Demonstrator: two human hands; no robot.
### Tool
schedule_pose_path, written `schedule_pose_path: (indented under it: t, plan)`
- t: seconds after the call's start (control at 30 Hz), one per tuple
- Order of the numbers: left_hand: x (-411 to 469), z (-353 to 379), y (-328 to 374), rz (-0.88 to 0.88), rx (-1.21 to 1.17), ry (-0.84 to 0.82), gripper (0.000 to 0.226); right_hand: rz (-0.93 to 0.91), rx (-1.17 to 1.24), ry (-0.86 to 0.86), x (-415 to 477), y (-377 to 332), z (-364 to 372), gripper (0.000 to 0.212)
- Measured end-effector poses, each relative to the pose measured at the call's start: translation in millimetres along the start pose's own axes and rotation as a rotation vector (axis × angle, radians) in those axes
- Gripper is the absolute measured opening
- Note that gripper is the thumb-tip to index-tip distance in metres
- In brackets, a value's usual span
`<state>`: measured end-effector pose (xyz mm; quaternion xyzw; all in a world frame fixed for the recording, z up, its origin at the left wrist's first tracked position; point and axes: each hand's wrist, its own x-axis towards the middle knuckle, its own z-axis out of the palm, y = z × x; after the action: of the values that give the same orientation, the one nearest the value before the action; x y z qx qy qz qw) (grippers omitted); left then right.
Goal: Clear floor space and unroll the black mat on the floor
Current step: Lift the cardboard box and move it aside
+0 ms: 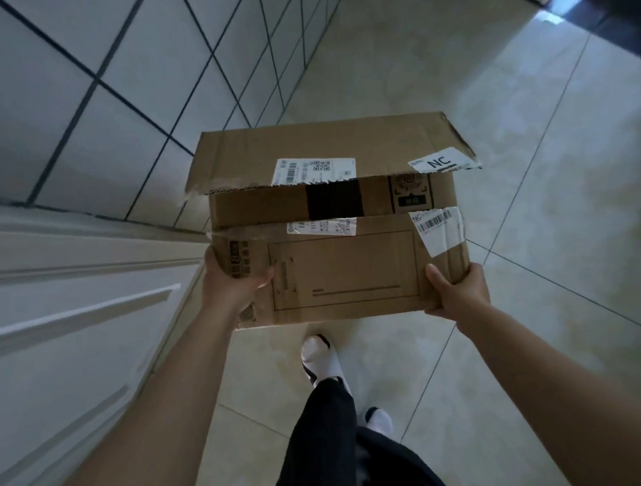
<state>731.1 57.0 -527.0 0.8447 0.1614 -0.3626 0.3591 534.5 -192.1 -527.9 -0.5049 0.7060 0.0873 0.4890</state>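
Observation:
A brown cardboard box with torn white shipping labels hangs in the air in front of me, above the floor. Its top flaps gape slightly, showing a dark slit between them. My left hand grips its near left corner, thumb on top. My right hand grips the near right corner the same way. The black mat is not in view.
Pale glossy floor tiles stretch ahead and to the right. A white panelled door or cabinet stands close on the left, with a tiled wall beyond it. My feet in white socks are below the box. A dark strip lies far right.

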Motion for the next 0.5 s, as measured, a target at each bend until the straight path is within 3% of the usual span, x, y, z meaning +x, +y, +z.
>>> schedule_pose_path:
  t: [0.23, 0.5]
  plan:
    - [32.9, 28.3, 69.1, 0.03, 0.044, -0.033, 0.115, 0.0, 0.136, 0.041, 33.5, -52.5, -15.1, 0.056]
    - [52.5, 89.4, 152.0, -0.018, 0.045, -0.005, 0.111, -0.07, 0.078, 0.026, 105.9, -133.9, -62.3, 0.055]
